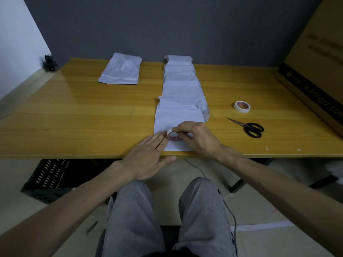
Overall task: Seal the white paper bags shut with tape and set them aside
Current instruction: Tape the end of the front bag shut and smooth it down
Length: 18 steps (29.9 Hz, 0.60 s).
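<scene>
Under the bench (pixel 74 117), at eight o'clock from your hands, the black slotted crate (pixel 48 177) is too dark for its contents to show. At eleven o'clock the lone white bag (pixel 120 69) lies flat and apart from the others, with what looks like a tape strip along its near edge, so it is probably done.

Your left hand (pixel 148 160) lies flat, its grip wide with straight fingers, and the fingertips press down where the nearest bag (pixel 178 115) meets the tape roll (pixel 173 137). Keep that pressure on the free end of the tape so it bites the paper before you pull. The roll stands on the bag's near part, at six o'clock on the bench. Your right hand (pixel 198 138) curls its grip around it. Draw the roll straight toward three o'clock, low and taut, so the strip lies without wrinkles across the fold.

The row of white bags (pixel 181 78) runs overlapped toward twelve o'clock. All lie flat, and nothing shows of what they hold.

At two o'clock sits a spare tape roll (pixel 242 106). The scissors (pixel 248 127) at three o'clock are within reach for the cut. The cardboard box (pixel 315 62) shows only its closed side.
</scene>
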Motion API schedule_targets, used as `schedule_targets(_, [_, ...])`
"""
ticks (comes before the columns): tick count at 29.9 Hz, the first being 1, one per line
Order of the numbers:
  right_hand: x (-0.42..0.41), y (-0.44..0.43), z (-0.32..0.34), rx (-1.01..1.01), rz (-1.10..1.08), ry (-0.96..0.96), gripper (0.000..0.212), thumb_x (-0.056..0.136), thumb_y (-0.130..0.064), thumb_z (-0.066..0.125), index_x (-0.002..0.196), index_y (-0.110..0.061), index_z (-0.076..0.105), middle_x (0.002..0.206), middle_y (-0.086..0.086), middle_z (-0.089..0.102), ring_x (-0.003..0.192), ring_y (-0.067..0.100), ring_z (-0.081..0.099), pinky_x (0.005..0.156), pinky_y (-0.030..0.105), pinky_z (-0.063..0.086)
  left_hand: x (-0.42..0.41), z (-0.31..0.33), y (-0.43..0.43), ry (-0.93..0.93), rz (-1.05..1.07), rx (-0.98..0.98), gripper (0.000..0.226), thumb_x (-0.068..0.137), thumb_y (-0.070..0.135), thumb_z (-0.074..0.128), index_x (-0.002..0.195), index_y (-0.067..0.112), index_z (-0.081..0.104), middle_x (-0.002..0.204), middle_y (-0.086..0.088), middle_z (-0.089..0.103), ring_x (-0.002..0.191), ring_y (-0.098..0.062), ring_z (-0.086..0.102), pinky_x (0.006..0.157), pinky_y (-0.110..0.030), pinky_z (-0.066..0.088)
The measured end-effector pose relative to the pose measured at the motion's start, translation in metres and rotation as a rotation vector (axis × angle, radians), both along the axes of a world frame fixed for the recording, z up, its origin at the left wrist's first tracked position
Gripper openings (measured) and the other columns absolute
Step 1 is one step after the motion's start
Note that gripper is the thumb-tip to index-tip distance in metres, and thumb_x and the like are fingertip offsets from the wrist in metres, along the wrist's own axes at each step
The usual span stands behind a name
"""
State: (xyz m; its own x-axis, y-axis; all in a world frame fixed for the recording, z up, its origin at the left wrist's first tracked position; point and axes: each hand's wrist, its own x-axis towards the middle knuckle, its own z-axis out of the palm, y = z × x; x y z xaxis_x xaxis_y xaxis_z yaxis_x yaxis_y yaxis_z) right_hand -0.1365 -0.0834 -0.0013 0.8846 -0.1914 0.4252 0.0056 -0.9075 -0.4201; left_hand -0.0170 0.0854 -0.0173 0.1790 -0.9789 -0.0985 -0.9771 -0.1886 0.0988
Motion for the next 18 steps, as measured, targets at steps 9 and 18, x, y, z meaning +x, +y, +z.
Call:
schedule_targets(9, [-0.023, -0.020, 0.018, -0.213, 0.007, 0.158, 0.022, 0.080, 0.000, 0.052, 0.086, -0.003, 0.072, 0.088, 0.012, 0.069, 0.083, 0.031, 0.065, 0.070, 0.032, 0.051, 0.002, -0.001, 0.001, -0.019, 0.006, 0.019, 0.107, 0.066, 0.077, -0.025, 0.152, 0.016, -0.010, 0.159, 0.004, -0.018, 0.144, -0.006, -0.018, 0.120, -0.030, -0.005])
schedule_targets(18, [-0.048, -0.032, 0.028, -0.240, -0.126, 0.231, 0.036, 0.074, 0.009, 0.042, 0.096, 0.006, 0.070, 0.090, 0.022, 0.069, 0.083, 0.038, 0.065, 0.072, 0.044, 0.054, 0.005, 0.000, -0.005, 0.047, 0.003, 0.012, 0.116, 0.060, 0.083, -0.029, 0.153, 0.016, -0.009, 0.158, 0.007, -0.018, 0.143, -0.003, -0.019, 0.118, -0.024, -0.010])
